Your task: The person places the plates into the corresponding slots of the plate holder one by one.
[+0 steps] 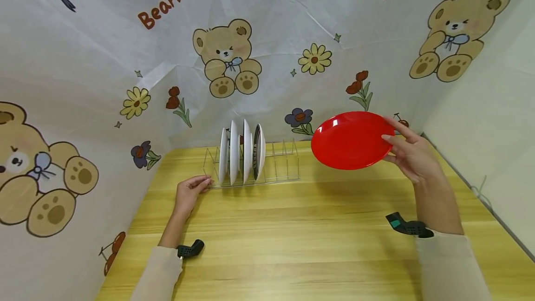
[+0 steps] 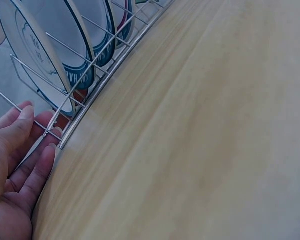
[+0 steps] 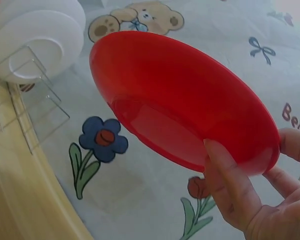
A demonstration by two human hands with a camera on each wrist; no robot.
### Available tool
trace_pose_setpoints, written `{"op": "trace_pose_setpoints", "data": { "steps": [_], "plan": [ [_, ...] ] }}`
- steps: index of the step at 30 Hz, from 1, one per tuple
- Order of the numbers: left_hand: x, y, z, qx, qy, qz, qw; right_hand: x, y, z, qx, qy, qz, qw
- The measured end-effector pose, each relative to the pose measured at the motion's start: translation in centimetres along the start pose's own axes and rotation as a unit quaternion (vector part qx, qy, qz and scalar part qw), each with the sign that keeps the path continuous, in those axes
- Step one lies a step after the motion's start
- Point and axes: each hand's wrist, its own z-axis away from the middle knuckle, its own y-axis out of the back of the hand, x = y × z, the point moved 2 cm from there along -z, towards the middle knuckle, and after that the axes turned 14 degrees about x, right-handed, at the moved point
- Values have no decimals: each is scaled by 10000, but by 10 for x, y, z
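A wire dish rack (image 1: 276,181) stands at the back of the table, with several white plates (image 1: 234,152) upright in its left and middle slots. At the rack's left end, my left hand (image 1: 192,192) holds the wire frame between thumb and fingers; the left wrist view shows the fingers (image 2: 37,175) around the end wires. To the right of the rack, my right hand (image 1: 418,157) pinches a shiny red plate (image 1: 351,140) by its right rim. The plate is raised above the table and tilted, its hollow side showing in the head view. In the right wrist view, my thumb overlaps the red plate (image 3: 190,95).
The wood-grain table (image 1: 267,245) meets a white cloth backdrop (image 1: 276,92) printed with bears and flowers, close behind the rack. A pale wall (image 1: 501,134) borders the right side, with a thin cord (image 1: 482,196) near the table's right edge.
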Motion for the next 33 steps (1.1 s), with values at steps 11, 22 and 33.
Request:
{"op": "trace_pose_setpoints", "data": {
  "steps": [11, 22, 33],
  "plan": [
    [-2, -1, -2, -86, -144, 39, 9999, -1, -48, -8, -133, 40, 825, 9965],
    [-1, -2, -3, -73, -127, 34, 9999, 8, -86, -21, -166, -45, 1531, 9881],
    [-2, -1, -2, -95, -72, -29, 9999, 24, -120, -36, -227, 37, 2140, 9766]
  ]
}}
